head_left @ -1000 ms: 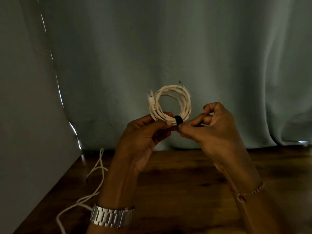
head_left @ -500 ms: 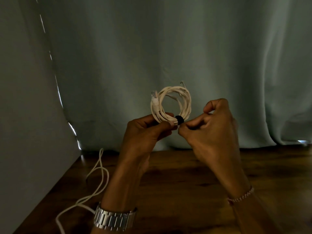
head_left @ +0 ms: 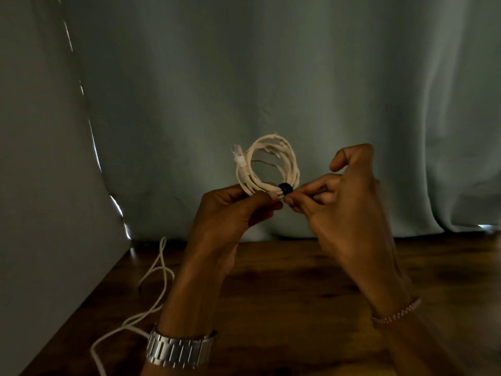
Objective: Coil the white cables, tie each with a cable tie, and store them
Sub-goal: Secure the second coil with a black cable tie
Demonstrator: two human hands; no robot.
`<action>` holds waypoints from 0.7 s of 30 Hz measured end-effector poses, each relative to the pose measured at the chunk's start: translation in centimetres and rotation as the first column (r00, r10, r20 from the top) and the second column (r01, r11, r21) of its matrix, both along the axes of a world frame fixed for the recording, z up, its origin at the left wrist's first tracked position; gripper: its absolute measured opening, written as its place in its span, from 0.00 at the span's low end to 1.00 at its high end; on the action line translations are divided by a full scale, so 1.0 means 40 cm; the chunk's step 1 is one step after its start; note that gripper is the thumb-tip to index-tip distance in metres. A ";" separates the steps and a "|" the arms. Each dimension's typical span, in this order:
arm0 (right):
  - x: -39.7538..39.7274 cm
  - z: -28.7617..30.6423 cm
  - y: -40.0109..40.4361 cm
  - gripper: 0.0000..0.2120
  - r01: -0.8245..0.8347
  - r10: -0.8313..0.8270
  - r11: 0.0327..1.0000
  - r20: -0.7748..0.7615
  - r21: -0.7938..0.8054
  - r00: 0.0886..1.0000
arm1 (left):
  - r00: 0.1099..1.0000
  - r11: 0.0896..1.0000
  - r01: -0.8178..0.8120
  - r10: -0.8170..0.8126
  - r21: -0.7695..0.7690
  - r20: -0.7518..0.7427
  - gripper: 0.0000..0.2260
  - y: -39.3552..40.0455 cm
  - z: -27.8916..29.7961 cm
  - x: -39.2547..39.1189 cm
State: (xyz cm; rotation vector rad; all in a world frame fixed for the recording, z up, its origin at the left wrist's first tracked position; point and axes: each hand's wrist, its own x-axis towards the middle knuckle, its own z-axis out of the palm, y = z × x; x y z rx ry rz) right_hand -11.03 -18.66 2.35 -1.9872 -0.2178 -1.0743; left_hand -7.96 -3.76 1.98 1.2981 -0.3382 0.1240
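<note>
I hold a small coil of white cable (head_left: 291,161) up in front of the curtain, its clear plug at the upper left of the loop. A black cable tie (head_left: 284,188) wraps the bottom of the coil. My left hand (head_left: 233,213) pinches the coil just left of the tie. My right hand (head_left: 344,202) pinches at the tie from the right with thumb and fingertips, its forefinger raised and curled. A second white cable (head_left: 151,294) lies loose on the wooden table (head_left: 298,308) at the left.
A pale green curtain (head_left: 298,90) hangs behind the table. A grey wall panel (head_left: 40,213) borders the table's left edge. The loose cable trails off the front left of the table.
The coil and both hands stayed almost in place. My right hand's fingers shifted slightly at the tie, and its forefinger lifted a little higher.
</note>
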 end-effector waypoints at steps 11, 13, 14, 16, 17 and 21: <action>0.004 0.005 -0.005 0.29 -0.116 0.116 0.993 0.000 0.024 0.993 | 0.996 0.996 0.082 -0.083 -0.045 -0.022 0.13 0.000 -0.009 0.012; 0.009 0.001 -0.011 0.27 -0.143 0.142 0.990 0.013 0.013 0.990 | 0.996 0.995 0.087 -0.088 -0.048 -0.026 0.17 0.001 -0.010 0.013; 0.012 0.000 -0.013 0.26 -0.157 0.157 0.988 0.019 -0.007 0.987 | 0.995 0.994 0.093 -0.094 -0.049 -0.028 0.17 0.001 -0.009 0.013; 0.016 -0.003 -0.016 0.22 -0.154 0.160 0.982 0.049 -0.109 0.986 | 0.994 0.993 0.103 -0.105 -0.055 -0.041 0.16 0.003 -0.008 0.014; 0.018 -0.004 -0.016 0.21 -0.142 0.156 0.975 0.072 -0.170 0.985 | 0.993 0.993 0.105 -0.107 -0.056 -0.048 0.13 0.005 -0.007 0.015; 0.028 -0.011 -0.021 0.20 -0.091 0.143 0.935 0.131 -0.342 0.981 | 0.994 0.996 0.087 -0.089 -0.035 -0.060 0.05 0.011 -0.003 0.012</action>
